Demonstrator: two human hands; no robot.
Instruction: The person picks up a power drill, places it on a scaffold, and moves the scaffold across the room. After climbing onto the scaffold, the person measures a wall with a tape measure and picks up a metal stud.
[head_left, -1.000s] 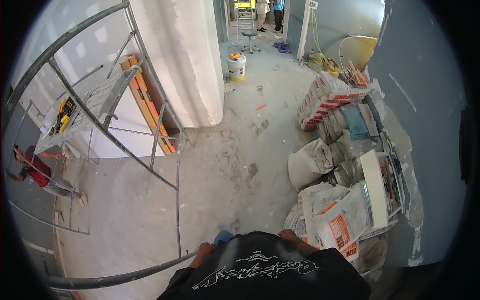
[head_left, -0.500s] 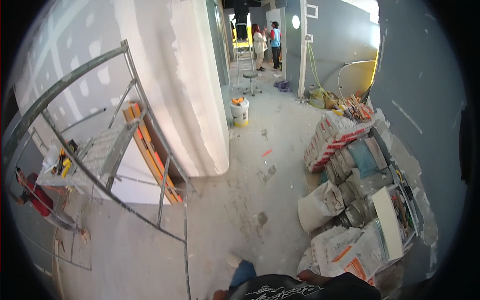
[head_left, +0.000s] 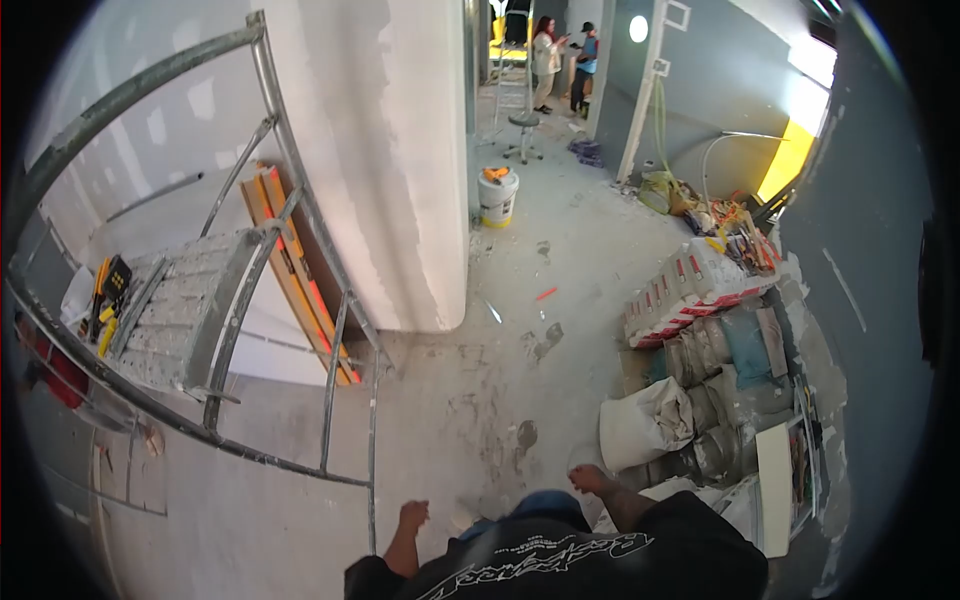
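My left hand (head_left: 413, 516) hangs low in front of my black shirt (head_left: 560, 560), its fingers loosely curled with nothing seen in them. Over the floor beside the scaffold frame (head_left: 340, 370), it touches nothing. My right hand (head_left: 592, 480) is also held forward with curled fingers, and no object shows in it. Nearest to it is an open whitish sack (head_left: 640, 425), just beyond and to the right; the hand looks apart from it.
Left, the scaffold platform (head_left: 190, 310) carries tools; a person in red (head_left: 65, 380) is behind it. Long orange-edged boards (head_left: 290, 270) lean near the wall. Stacked bags (head_left: 690, 295) line the right side. Ahead stand a white bucket (head_left: 498, 205), a stool (head_left: 523, 135) and two people (head_left: 560, 65).
My view has shifted forward and down. Both hands and forearms now show more fully in front of my body. The sacks and scaffold appear nearer.
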